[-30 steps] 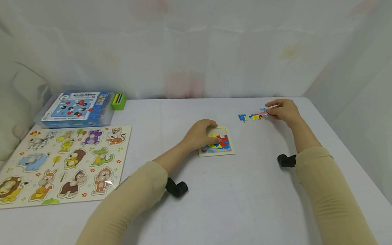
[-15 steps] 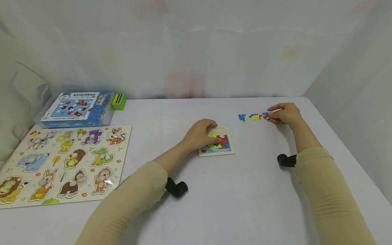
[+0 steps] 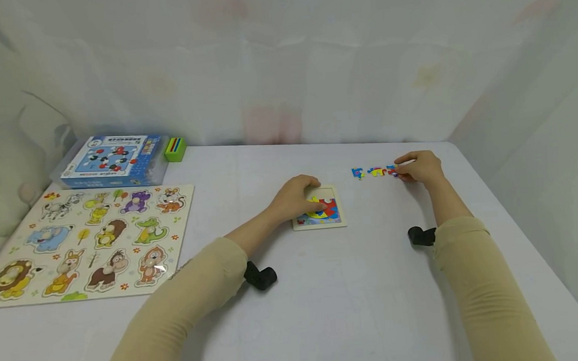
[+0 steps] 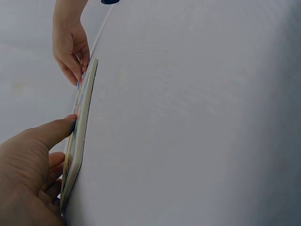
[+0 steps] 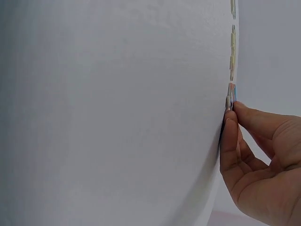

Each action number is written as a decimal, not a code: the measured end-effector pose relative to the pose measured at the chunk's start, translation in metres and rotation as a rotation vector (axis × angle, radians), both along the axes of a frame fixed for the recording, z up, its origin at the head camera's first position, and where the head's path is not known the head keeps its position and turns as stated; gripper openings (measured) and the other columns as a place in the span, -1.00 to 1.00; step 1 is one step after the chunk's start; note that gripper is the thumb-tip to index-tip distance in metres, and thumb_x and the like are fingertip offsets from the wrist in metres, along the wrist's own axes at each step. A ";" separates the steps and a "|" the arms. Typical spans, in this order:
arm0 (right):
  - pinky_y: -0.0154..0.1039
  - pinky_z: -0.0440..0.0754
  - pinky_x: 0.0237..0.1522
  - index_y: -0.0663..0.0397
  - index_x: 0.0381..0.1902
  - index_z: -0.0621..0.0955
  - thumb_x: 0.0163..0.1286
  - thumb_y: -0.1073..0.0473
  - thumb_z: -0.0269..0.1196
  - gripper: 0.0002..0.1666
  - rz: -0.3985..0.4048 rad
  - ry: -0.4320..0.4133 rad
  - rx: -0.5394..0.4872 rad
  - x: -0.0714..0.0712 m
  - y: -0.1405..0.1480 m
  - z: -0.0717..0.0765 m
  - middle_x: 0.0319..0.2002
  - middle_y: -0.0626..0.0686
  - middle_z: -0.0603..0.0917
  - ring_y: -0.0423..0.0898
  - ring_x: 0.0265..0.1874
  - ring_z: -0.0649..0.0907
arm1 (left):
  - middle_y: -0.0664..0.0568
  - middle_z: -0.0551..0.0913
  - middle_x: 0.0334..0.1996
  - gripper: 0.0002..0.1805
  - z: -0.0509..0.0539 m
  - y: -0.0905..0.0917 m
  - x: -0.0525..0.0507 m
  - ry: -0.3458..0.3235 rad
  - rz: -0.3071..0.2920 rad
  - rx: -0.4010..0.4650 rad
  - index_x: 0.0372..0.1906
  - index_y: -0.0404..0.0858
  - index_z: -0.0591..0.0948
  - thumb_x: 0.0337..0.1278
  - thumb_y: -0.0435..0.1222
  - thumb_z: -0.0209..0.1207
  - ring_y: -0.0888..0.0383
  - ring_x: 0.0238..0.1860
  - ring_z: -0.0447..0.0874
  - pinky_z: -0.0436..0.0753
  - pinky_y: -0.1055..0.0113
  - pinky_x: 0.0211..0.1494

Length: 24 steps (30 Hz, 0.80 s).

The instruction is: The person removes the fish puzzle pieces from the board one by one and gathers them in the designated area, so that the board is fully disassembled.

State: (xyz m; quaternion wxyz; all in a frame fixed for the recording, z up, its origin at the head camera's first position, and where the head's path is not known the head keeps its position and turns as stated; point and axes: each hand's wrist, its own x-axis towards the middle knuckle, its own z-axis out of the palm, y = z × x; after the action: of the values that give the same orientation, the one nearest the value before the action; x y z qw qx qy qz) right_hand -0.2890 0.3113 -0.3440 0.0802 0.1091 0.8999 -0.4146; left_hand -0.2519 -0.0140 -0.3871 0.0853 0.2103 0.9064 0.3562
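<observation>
A small square puzzle tray [image 3: 320, 226] with a pale frame lies mid-table, partly filled with coloured pieces. The left hand [image 3: 295, 198] grips its left side, the thumb [image 4: 59, 129] resting over the pieces and the other fingers at the edge. Further back on the right, the right hand [image 3: 422, 168] pinches a red and blue puzzle piece [image 3: 392, 171] between thumb and fingertips, close to the table. In the right wrist view this piece [image 5: 230, 96] shows edge-on at the fingertips [image 5: 231, 115]. Left of it lie a yellow and red piece [image 3: 377, 172] and a blue piece [image 3: 357, 173].
A large animal puzzle board [image 3: 129, 243] covers the table's left part. Behind it stands a blue box [image 3: 105, 183] in clear plastic, with a green block [image 3: 175, 150] beside it. Black devices [image 3: 261, 277] stick out from both sleeves. A pale curtain [image 3: 311, 63] hangs behind the table.
The right hand has moved slightly right and towards the table's front, and the piece at its fingertips now shows its red and blue face. The left hand and tray have stayed in place.
</observation>
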 end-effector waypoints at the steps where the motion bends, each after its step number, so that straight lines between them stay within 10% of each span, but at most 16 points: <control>1: -0.55 0.64 -0.42 0.33 0.22 0.54 0.37 0.24 0.26 -0.51 -0.002 0.002 0.006 0.000 0.000 0.000 -0.55 -0.22 0.61 -0.43 -0.62 0.62 | -0.01 0.51 0.34 -0.33 0.000 0.000 0.000 0.000 -0.001 -0.001 0.27 -0.24 0.52 0.07 -0.04 0.39 0.03 0.46 0.35 0.27 0.16 0.59; 24: -0.56 0.63 -0.44 0.36 0.15 0.57 0.41 0.18 0.23 -0.55 -0.056 0.089 0.031 -0.002 -0.001 -0.002 -0.52 -0.25 0.60 -0.46 -0.61 0.61 | -0.01 0.50 0.36 -0.34 -0.001 0.000 0.000 0.000 0.001 0.005 0.27 -0.23 0.53 0.08 -0.05 0.39 0.02 0.47 0.34 0.25 0.13 0.60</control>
State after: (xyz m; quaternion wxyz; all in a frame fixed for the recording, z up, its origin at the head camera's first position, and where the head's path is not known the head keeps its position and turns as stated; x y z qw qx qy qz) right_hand -0.2911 0.3108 -0.3463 0.0267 0.1170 0.9054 -0.4073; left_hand -0.2522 -0.0135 -0.3886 0.0846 0.2101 0.9056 0.3586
